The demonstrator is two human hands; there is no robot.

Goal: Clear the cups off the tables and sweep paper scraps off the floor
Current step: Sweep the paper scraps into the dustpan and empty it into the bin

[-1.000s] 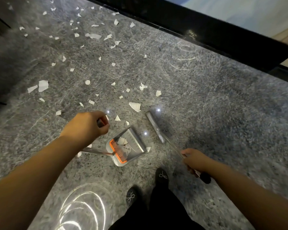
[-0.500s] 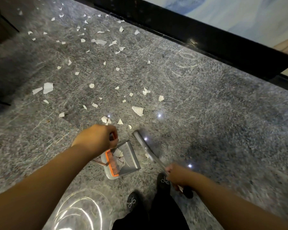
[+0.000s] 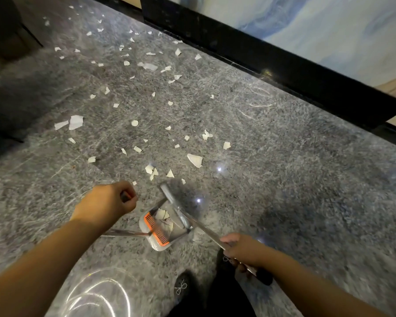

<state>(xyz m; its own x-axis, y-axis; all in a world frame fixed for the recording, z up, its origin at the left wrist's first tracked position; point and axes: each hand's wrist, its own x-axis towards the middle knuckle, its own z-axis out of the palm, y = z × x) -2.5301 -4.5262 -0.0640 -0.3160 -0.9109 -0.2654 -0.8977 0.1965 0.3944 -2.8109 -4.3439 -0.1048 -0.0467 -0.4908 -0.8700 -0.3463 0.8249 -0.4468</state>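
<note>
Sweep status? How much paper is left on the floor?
Done: a few scraps lie in the dustpan. In hand: left hand grips the dustpan handle, right hand grips the broom at the pan's mouth. Left: most paper scraps are scattered on the floor. No cups in view.

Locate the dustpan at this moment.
In the head view, the dustpan sits on the floor low at centre, between both hands, under the broom head, ahead of the shoes.

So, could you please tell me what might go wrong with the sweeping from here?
1. The broom head lies across the dustpan mouth, so scraps in the pan could be flicked back out.
2. Many paper scraps lie spread far up the floor; those near the black baseboard could be missed.
</note>
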